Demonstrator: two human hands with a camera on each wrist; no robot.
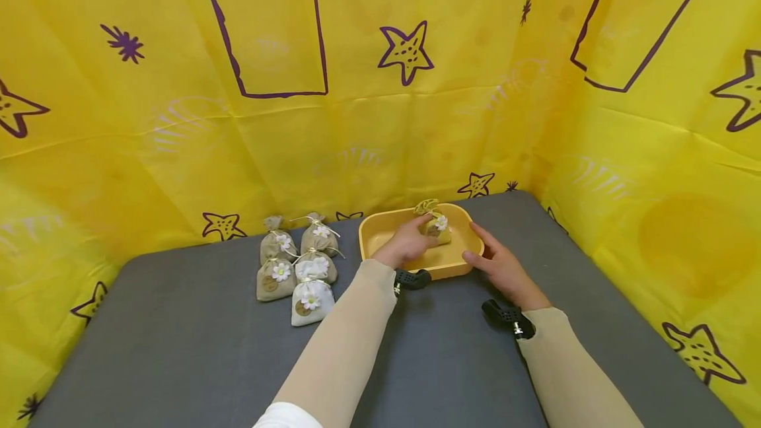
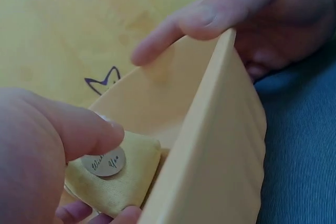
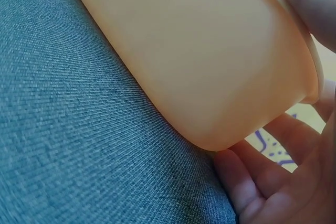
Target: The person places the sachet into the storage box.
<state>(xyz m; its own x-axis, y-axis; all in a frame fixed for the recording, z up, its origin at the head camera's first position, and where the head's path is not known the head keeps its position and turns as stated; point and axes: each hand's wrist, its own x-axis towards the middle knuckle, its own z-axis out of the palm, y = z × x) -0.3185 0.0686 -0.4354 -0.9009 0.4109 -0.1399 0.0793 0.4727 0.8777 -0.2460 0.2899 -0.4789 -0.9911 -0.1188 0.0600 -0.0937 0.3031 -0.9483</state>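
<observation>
Fingers of the left hand (image 1: 410, 242) pinch a small yellow pouch (image 1: 442, 236) — thumb laid over its round label (image 2: 107, 165), whose lettering it partly covers, the other fingertips under its far side. That pouch, with a white flower (image 1: 441, 222) at its neck, is inside a shallow yellow tray (image 1: 373, 233); whether it touches the bottom beneath those fingers is hidden. Fingers of the right hand (image 1: 504, 271) hold the tray's right end, thumb at the rim and the rest spread against the outer wall — well apart from the pouch. To the left of the left fingers, outside the tray, five flowered pouches (image 1: 276, 286) stand or lean close together on the grey worktop (image 1: 196, 335), the nearest one white, the others beige to brownish. Beyond both sets of fingers hangs yellow cloth (image 1: 368, 131) printed with purple starfish.
</observation>
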